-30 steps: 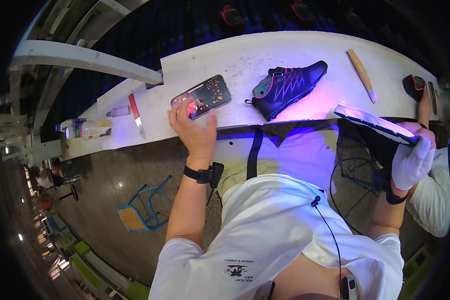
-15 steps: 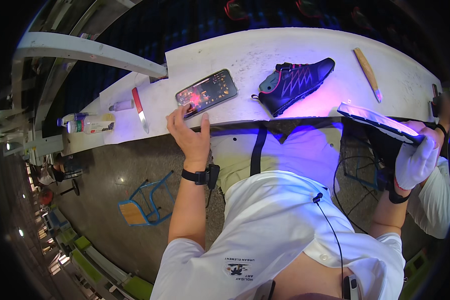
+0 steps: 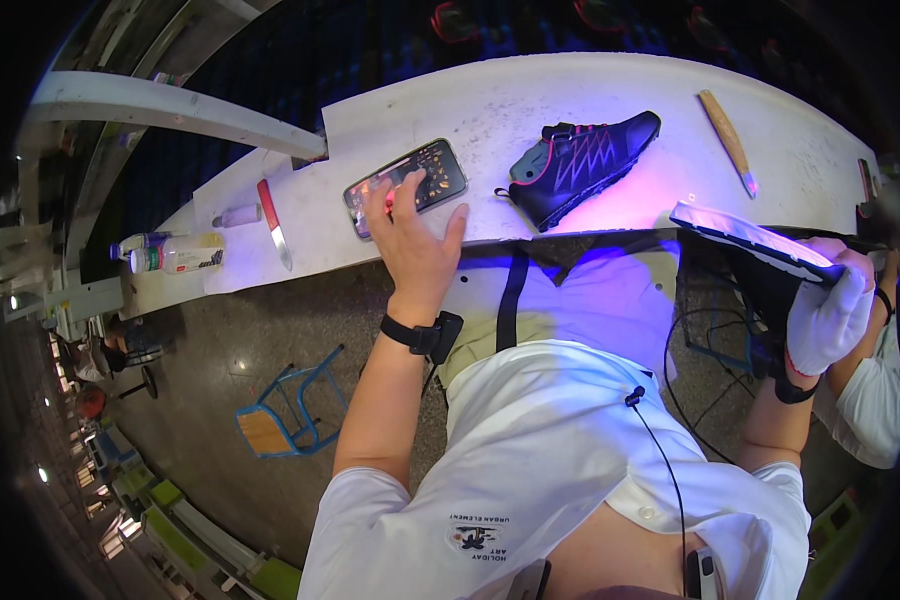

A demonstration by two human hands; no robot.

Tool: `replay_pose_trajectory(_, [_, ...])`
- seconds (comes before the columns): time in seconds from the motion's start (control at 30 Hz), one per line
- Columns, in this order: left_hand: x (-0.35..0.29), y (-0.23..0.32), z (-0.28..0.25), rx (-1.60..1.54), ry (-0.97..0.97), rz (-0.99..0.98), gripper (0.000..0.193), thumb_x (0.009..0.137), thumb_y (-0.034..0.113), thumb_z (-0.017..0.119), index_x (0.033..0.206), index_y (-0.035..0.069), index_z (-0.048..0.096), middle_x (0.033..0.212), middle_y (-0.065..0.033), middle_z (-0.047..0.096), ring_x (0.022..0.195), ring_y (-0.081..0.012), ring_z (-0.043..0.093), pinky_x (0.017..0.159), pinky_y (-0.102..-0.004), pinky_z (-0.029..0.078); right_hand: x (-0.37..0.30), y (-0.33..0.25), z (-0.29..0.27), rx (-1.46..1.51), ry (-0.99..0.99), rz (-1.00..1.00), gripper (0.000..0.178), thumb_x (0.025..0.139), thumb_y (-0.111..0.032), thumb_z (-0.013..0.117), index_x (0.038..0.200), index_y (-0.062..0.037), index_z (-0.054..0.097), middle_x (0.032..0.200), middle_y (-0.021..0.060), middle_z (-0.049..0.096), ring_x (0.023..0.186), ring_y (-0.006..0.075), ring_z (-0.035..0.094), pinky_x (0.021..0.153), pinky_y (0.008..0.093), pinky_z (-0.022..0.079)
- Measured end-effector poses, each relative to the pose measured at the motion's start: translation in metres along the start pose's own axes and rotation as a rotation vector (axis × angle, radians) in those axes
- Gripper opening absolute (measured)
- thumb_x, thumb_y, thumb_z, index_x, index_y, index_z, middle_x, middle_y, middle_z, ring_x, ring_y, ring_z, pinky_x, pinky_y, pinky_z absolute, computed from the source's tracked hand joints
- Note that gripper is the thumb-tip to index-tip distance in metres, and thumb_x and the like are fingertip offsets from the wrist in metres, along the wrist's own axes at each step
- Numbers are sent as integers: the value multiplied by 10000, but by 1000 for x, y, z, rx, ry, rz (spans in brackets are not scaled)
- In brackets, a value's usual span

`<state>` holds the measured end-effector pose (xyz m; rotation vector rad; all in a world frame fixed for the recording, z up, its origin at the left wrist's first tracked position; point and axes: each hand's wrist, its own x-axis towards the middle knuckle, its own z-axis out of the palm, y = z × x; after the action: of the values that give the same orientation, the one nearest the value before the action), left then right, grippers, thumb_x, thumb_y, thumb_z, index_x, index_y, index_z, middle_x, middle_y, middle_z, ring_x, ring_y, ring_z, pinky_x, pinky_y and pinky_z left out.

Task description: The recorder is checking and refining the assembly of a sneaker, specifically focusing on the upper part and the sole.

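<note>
White workbench (image 3: pixel 370 120) is washed violet; smartphone (image 3: pixel 437 164) is part-covered by the left hand (image 3: pixel 415 255), fingers apart; shoe sole (image 3: pixel 755 240) is gripped by the gloved right hand (image 3: pixel 832 315).

The left hand (image 3: pixel 415 250) is spread over a phone (image 3: pixel 442 165) on the bench (image 3: pixel 510 90); contact is unclear. The gloved right hand (image 3: pixel 830 318) grips a dark-edged sole (image 3: pixel 750 238) by one end. Between them, a dark shoe (image 3: pixel 600 168) rests in violet light. A red-handled knife (image 3: pixel 269 210) and bottles (image 3: pixel 194 255) are left of the phone, a wooden-handled tool (image 3: pixel 725 138) right of the shoe.
</note>
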<state>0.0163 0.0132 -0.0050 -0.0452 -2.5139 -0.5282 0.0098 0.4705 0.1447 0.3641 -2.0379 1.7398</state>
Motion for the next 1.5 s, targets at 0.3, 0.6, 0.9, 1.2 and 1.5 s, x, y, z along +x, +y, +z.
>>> replay_pose_trajectory(0.3, [16, 14, 4, 110, -104, 106, 804, 870, 259, 832, 1515, 49, 400, 1445, -174, 552, 1399, -450, 379, 1227, -653, 202, -3, -1, -4, 40, 0, -4, 293, 1145, -256, 452, 1129, 24, 540, 1026, 257, 688, 909, 307, 668, 882, 410, 544])
replay_pose_trajectory(0.6, [-12, -4, 5, -115, 89, -16, 722, 892, 114, 806, 1475, 43, 387, 1405, -194, 553, 1382, -391, 392, 1198, -514, 317, -2, 1, -2, 28, 23, -19, 301, 1153, -255, 434, 1130, 24, 544, 1025, 250, 691, 911, 299, 670, 882, 398, 548])
replay_pose_trajectory(0.9, [-27, -13, 0, 35, -75, 54, 701, 898, 98, 798, 1454, 10, 380, 1353, -179, 591, 1357, -379, 403, 1175, -486, 368, 2, 6, 6, -60, 0, -20, 320, 1160, -289, 430, 1115, 9, 539, 1044, 257, 692, 917, 287, 670, 889, 400, 554])
replay_pose_trajectory(1.2, [-16, -7, 0, -160, 34, 34, 777, 861, 66, 818, 1473, -24, 347, 1436, -259, 429, 1402, -385, 387, 1129, -439, 473, 2, 7, 5, 8, 10, 7, 322, 1158, -294, 436, 1131, 8, 544, 1048, 264, 688, 919, 295, 668, 884, 406, 554])
replay_pose_trajectory(1.5, [-3, -2, -2, -31, -54, 38, 727, 857, 90, 823, 1451, 13, 411, 1367, -166, 612, 1394, -408, 380, 1170, -522, 337, 1, 5, 7, -94, 64, -10, 314, 1155, -263, 426, 1114, 21, 553, 1012, 236, 704, 888, 271, 670, 854, 378, 554])
